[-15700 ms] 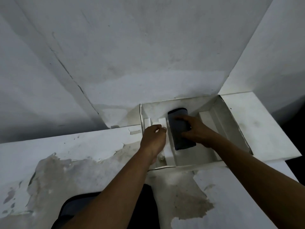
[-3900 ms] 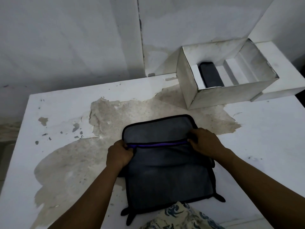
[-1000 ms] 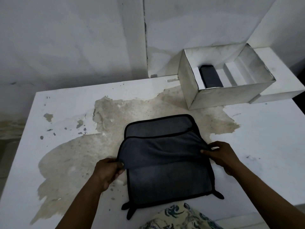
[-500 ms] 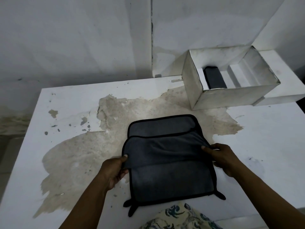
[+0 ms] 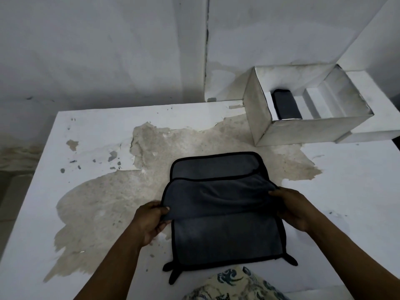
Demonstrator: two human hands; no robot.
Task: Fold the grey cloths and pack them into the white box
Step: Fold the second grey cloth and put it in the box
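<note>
Grey cloth [image 5: 225, 213] is pinched at 9 and 3 o'clock by left hand [image 5: 149, 219] and right hand [image 5: 296, 208]. Fold alignment is judged the purpose.

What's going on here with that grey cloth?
A person is folding a grey cloth on the white table. The left hand and the right hand each pinch one side of its folded-over layer. Another folded cloth already lies inside the white box at the table's far right.
</note>
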